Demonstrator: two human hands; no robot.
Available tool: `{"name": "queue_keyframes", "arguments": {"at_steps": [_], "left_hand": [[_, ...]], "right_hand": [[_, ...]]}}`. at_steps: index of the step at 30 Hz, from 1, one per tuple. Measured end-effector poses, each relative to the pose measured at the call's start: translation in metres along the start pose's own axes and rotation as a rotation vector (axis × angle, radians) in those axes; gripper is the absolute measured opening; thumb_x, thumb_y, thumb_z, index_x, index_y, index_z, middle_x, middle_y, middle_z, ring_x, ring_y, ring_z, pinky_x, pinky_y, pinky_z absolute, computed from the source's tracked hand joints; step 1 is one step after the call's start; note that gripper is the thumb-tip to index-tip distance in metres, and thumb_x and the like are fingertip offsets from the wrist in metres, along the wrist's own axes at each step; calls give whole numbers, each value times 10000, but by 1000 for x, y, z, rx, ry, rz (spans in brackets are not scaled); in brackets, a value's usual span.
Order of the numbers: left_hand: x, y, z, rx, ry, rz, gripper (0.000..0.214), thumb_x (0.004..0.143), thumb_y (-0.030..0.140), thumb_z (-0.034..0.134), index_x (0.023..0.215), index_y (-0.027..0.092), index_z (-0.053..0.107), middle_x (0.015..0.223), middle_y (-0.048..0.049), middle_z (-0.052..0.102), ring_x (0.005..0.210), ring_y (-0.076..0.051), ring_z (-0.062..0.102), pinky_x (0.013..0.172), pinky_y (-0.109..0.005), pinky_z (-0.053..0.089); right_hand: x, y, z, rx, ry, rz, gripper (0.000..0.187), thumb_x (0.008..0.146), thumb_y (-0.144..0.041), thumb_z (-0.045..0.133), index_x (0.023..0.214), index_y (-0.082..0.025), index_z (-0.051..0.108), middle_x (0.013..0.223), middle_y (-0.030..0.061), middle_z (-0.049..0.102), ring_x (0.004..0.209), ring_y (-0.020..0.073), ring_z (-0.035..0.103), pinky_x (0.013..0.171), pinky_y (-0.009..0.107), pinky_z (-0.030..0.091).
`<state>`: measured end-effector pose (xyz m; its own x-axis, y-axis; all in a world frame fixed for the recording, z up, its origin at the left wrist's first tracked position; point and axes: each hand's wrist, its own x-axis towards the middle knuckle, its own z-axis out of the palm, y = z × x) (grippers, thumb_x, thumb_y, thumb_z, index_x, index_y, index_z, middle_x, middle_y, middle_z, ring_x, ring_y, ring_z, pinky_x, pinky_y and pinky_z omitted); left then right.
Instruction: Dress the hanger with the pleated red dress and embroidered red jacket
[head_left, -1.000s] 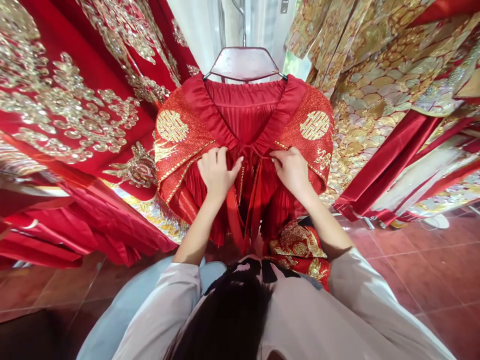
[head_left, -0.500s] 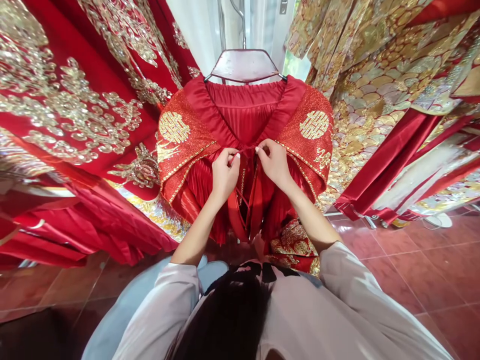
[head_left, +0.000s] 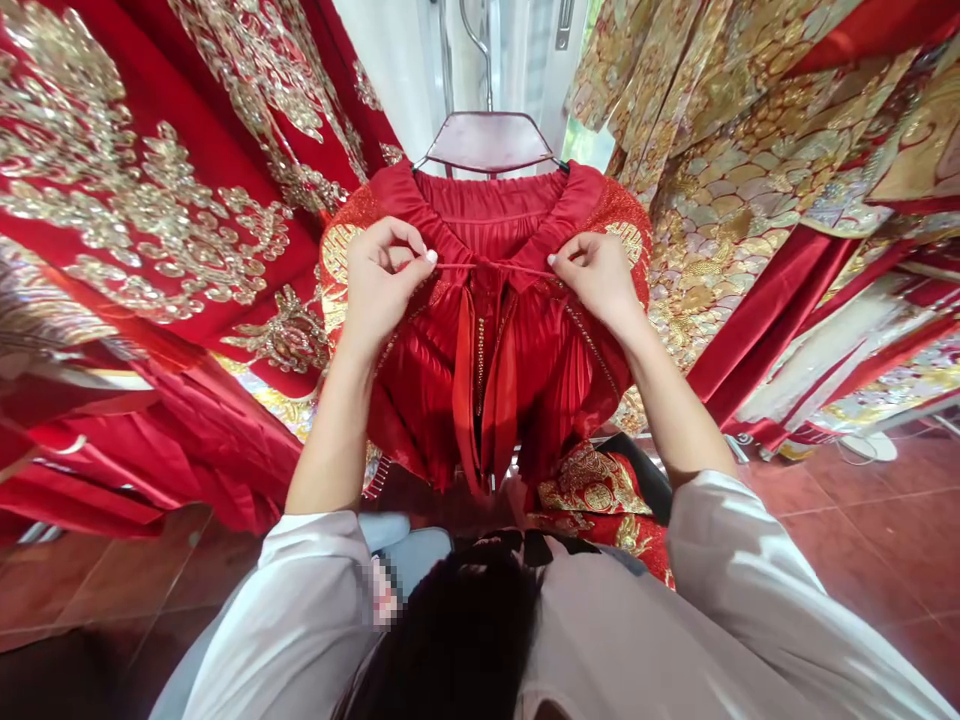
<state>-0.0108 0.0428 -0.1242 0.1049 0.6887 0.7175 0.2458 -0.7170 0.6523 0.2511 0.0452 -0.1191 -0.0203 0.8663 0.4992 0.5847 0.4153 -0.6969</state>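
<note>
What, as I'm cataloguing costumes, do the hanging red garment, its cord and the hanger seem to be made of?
Red garment: probably satin-like cloth, judging by its pleats' soft sheen; fibre unclear.
Cord: seemingly a smooth textile string, pulled thin and taut.
Hanger: apparently metal, by its thin, shiny hook; the pale panel's material is unclear.

Reddish tiled floor point(head_left: 862, 530), white frame point(head_left: 553, 75) behind, bright daylight point(head_left: 583, 140)
</note>
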Motion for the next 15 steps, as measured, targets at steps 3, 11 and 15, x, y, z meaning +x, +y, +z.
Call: {"name": "queue_keyframes", "arguments": {"at_steps": [3, 11, 15], "left_hand": [[-6, 11, -2, 263, -149, -41, 151, 719, 155, 628, 592, 179, 550, 499, 18, 440, 457, -106, 385, 459, -255, 311], [7, 8, 34, 344, 274, 69, 162, 730, 230, 707, 664, 198, 562, 728, -21, 550, 743, -169, 536, 705, -302, 474], [4, 9, 49, 143, 108, 61, 189, 755, 266, 700, 625, 194, 583, 626, 5, 535, 594, -127, 489, 598, -269, 437]], "right_hand": [[0, -9, -7, 23, -469, 54, 75, 740, -142, 602, 676, -107, 621, 463, -54, 419, 436, 44, 339, 448, 200, 288], [6, -38, 20, 421, -484, -125, 272, 790, -360, 630, 857, -106, 697, 458, -55, 477, 394, 38, 372, 407, 170, 336], [1, -37, 37, 348, -215, -171, 275, 864, -375, 532, 933, -173, 705, 524, -46, 529, 463, 63, 476, 494, 176, 396]]}}
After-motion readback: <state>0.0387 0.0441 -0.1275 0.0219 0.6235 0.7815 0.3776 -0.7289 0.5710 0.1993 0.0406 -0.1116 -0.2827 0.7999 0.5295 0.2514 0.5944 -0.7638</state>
